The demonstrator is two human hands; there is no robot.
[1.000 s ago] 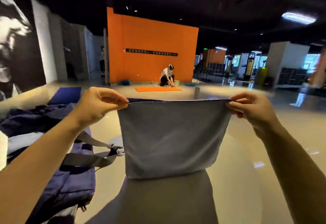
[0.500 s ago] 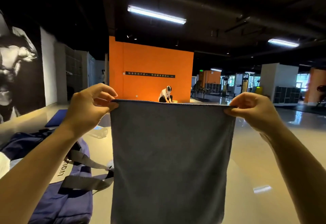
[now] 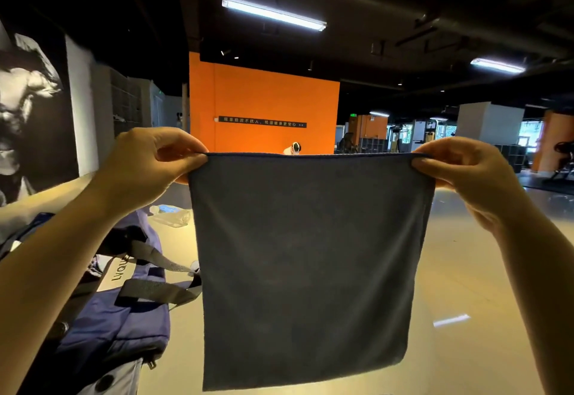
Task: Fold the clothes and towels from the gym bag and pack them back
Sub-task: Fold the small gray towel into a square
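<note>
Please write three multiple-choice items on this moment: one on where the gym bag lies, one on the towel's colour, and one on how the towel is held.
1. Where does the gym bag lie relative to the towel?
A. On the floor to its left
B. On the floor to its right
C. On a bench behind it

2. What colour is the towel?
A. Orange
B. Dark grey
C. White

3. How is the towel held?
A. Bunched up in one hand
B. Draped over a forearm
C. Pinched at both top corners, hanging flat

Answers:
1. A: the navy bag sits on the floor under the left arm, left of the towel.
2. B: the cloth is dark grey; only the far wall is orange.
3. C: the left hand and right hand each keep a grip on a top corner, and the cloth hangs spread between them.
</note>
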